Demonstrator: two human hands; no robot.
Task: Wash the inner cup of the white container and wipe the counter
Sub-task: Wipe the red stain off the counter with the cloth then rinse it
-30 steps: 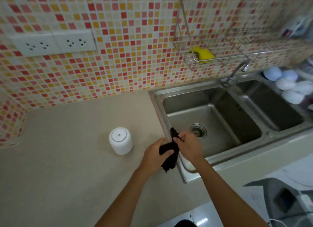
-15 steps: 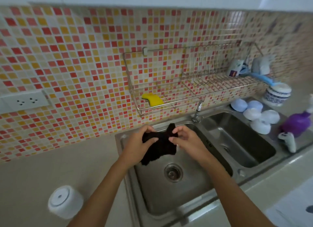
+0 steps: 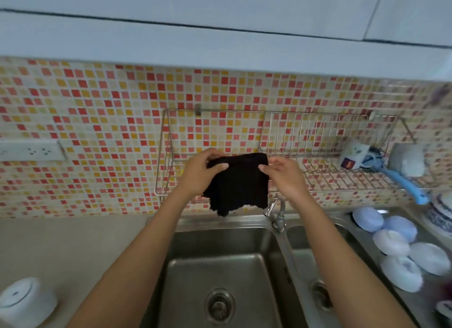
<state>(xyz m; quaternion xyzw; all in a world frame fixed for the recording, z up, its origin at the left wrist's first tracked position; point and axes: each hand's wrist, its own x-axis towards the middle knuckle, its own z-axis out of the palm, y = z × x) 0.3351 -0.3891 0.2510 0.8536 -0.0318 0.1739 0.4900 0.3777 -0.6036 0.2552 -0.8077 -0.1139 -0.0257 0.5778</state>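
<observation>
Red, orange and cream mosaic wall (image 3: 102,122); wire rack (image 3: 281,156) mounted above the steel sink (image 3: 220,266); socket strip (image 3: 31,150) left of the rack.

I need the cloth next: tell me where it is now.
The cloth hangs mid-frame in the head view, held up by the left hand and right hand before the wire rack, above the sink.

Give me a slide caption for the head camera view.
Both hands hold a black cloth spread before the wall rack, above the sink.

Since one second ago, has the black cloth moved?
Yes. The black cloth went from the sink's front rim up to the wire rack on the wall, now spread between both hands.
</observation>
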